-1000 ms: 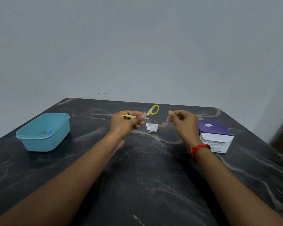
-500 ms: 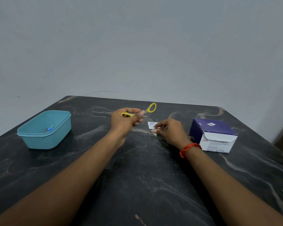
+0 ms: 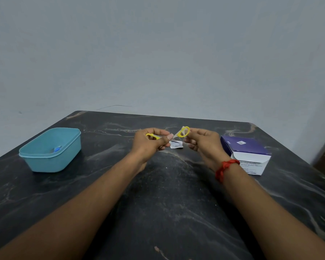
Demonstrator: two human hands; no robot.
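Note:
Small scissors with yellow ring handles (image 3: pixel 178 135) are held above the dark marble table (image 3: pixel 167 203). My left hand (image 3: pixel 150 145) grips them around one ring and the blades, thumb on top. My right hand (image 3: pixel 203 143) is raised to the other yellow ring and pinches a thin pale wipe (image 3: pixel 185 131) against it. A torn white packet (image 3: pixel 176 146) lies on the table just below and between the hands.
A light blue plastic tub (image 3: pixel 45 156) stands at the left with a small blue item (image 3: pixel 57 149) inside. A purple and white box of alcohol swabs (image 3: pixel 246 149) sits at the right, close to my right wrist. A grey wall runs behind the table.
My right hand dropped to the packet on the table, then rose again to the scissors' far ring with the wipe. My left hand kept hold of the scissors.

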